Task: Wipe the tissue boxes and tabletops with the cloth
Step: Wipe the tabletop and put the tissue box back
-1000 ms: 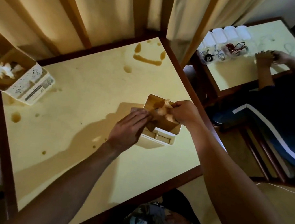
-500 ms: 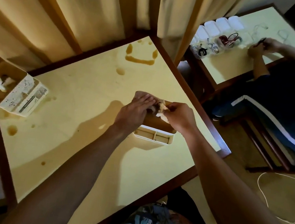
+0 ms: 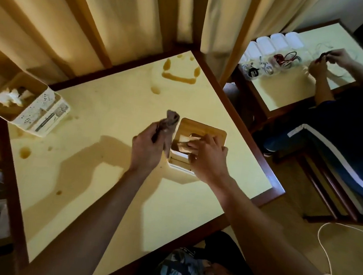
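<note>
A white tissue box with a wooden lid (image 3: 209, 129) stands near the right edge of the yellow tabletop (image 3: 90, 178). My right hand (image 3: 208, 157) rests on the lid with its fingers over the tissue slot and the tissue in it. My left hand (image 3: 149, 146) is just left of the box, closed around a bunched brown cloth (image 3: 170, 121) whose end sticks up beside the lid. A second tissue box (image 3: 39, 112), white with tissue poking out, sits at the table's far left corner.
Brown spill marks (image 3: 180, 74) lie at the table's far end, with smaller drops (image 3: 25, 152) near the left edge. Curtains hang behind. To the right, another person sits at a second table (image 3: 287, 94) handling cables beside clear containers (image 3: 270, 63). A white cord (image 3: 324, 246) lies on the floor.
My left hand has come off the lid to the box's left side, now lifting the brown cloth into view. My right hand has shifted onto the lid over the slot.
</note>
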Demonstrator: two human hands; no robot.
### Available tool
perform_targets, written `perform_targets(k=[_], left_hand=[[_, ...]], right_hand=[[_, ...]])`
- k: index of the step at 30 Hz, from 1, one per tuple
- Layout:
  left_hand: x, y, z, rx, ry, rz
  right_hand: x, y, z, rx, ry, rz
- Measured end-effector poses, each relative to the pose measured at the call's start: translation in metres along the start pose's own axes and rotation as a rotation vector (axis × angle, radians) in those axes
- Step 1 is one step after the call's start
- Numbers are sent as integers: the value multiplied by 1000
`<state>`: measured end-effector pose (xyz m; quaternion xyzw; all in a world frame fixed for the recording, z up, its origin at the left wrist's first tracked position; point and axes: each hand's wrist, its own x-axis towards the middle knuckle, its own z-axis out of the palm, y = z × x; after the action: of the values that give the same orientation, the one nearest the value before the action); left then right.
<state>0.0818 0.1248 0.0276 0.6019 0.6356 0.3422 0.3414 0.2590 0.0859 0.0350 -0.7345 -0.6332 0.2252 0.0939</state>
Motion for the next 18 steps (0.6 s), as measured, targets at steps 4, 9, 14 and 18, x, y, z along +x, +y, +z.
perform_targets(k=[4, 9, 14, 18], left_hand=[[16, 32, -4, -45, -4, 53], [25, 64, 11, -483, -237, -134], [19, 94, 38, -810, -396, -337], [11, 76, 52, -229, -242, -114]], right_hand=[[-3, 6, -14, 0, 130, -30], [6, 21, -55, 663, 45, 55], [15, 32, -71, 1222, -119, 169], [28, 48, -74, 1109, 60, 313]])
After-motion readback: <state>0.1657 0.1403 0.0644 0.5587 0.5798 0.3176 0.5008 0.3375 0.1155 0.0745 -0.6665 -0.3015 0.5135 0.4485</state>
